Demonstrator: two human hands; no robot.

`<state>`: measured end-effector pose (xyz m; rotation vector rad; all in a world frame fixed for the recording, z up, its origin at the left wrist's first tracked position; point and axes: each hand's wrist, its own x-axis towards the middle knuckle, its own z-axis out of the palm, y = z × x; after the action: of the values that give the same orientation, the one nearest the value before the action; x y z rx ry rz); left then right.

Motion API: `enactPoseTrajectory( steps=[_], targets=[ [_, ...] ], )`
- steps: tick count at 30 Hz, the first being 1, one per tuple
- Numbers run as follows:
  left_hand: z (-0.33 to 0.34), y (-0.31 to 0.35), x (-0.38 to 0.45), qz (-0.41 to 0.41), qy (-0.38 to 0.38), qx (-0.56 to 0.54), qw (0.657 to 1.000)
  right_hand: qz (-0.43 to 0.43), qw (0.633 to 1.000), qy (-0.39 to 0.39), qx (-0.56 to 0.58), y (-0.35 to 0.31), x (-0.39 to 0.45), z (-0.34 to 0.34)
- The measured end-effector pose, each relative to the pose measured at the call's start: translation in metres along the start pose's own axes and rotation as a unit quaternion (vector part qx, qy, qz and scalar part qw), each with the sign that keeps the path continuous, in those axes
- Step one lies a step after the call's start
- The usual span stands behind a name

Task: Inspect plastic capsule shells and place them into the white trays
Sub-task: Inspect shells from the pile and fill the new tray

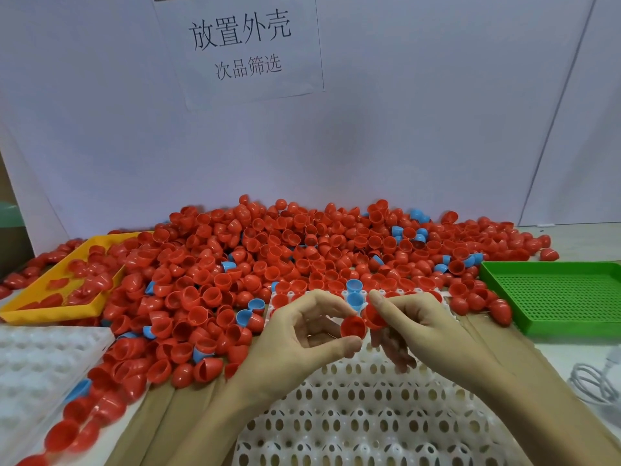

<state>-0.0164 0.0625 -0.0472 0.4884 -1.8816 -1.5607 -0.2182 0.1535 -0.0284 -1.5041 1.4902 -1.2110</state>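
Showing: two bare hands raised above a white tray, each with a red shell half, in front of a large heap of shells.
Left hand (302, 334): curled, pinching a red shell half (353, 327) between thumb below and forefinger above; the shell's hollow side faces the camera.
Right hand (413, 326): fingers curled, thumb on top, gripping a second red shell half (373, 317); the lower fingers hang down, blurred.
Relation of the two halves: just beside each other, at the fingertips of both hands; whether they touch cannot be told.
White tray (363, 408): directly beneath both hands and wrists, a grid of perforated egg-shaped cups; cups nearest the camera hold nothing, while its far row beyond the fingertips holds red halves and two blue shell halves (354, 294).
Shell heap (268, 250): beyond and to the left of the hands, mostly red halves with scattered blue ones, spilling along the left forearm.
Second white tray (37, 364): well to the left of the left hand, at the near edge.
Yellow tray (40, 314): beyond the left hand, far left, holding some red halves.
Green tray (557, 297): to the right of the right hand, perforated floor.
White cable (594, 385): right of the right forearm, coiled.
Paper sign (242, 45): on the wall above the heap, printed characters.
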Motion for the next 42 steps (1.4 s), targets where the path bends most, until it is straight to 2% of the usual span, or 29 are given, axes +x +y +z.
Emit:
enactPoseTrajectory(
  steps=[5,13,16,20,24,29,31,33,35,37,40,42],
  targets=[
    [-0.002,0.004,0.000,0.027,0.013,-0.013,0.999,-0.022,0.998,-0.007,0.059,-0.001,-0.001,-0.003],
    [-0.003,0.007,-0.001,0.034,0.014,-0.013,0.999,-0.047,0.996,-0.021,0.069,0.004,-0.001,-0.007],
    [-0.002,0.007,-0.001,0.042,0.034,-0.010,0.999,-0.049,0.998,-0.005,0.040,0.006,-0.001,-0.007],
    [0.001,0.002,-0.002,0.080,0.088,0.066,0.991,-0.079,0.995,0.051,-0.037,0.008,0.001,-0.004],
    [0.005,-0.006,-0.001,0.110,0.086,0.114,0.984,-0.113,0.993,0.025,-0.023,0.006,0.001,-0.003],
    [0.012,-0.016,0.000,0.173,0.075,0.177,0.966,-0.121,0.989,0.025,-0.076,0.016,0.004,-0.003],
    [0.011,-0.015,0.000,0.160,0.070,0.174,0.969,-0.122,0.989,0.025,-0.076,0.021,0.005,-0.001],
    [0.003,-0.011,0.002,0.122,0.105,0.158,0.974,-0.118,0.989,0.028,-0.084,0.027,0.007,-0.002],
    [-0.015,-0.012,0.005,0.112,0.191,0.192,0.956,-0.109,0.987,0.036,-0.110,0.030,0.009,-0.003],
    [-0.033,-0.017,0.007,0.096,0.262,0.276,0.920,-0.098,0.984,0.042,-0.139,0.033,0.012,-0.005],
    [-0.051,-0.029,0.006,0.009,0.265,0.421,0.867,-0.081,0.977,0.042,-0.194,0.032,0.020,-0.006],
    [-0.055,-0.037,0.005,-0.047,0.243,0.520,0.817,-0.079,0.967,0.039,-0.238,0.028,0.027,-0.004]
  ],
)
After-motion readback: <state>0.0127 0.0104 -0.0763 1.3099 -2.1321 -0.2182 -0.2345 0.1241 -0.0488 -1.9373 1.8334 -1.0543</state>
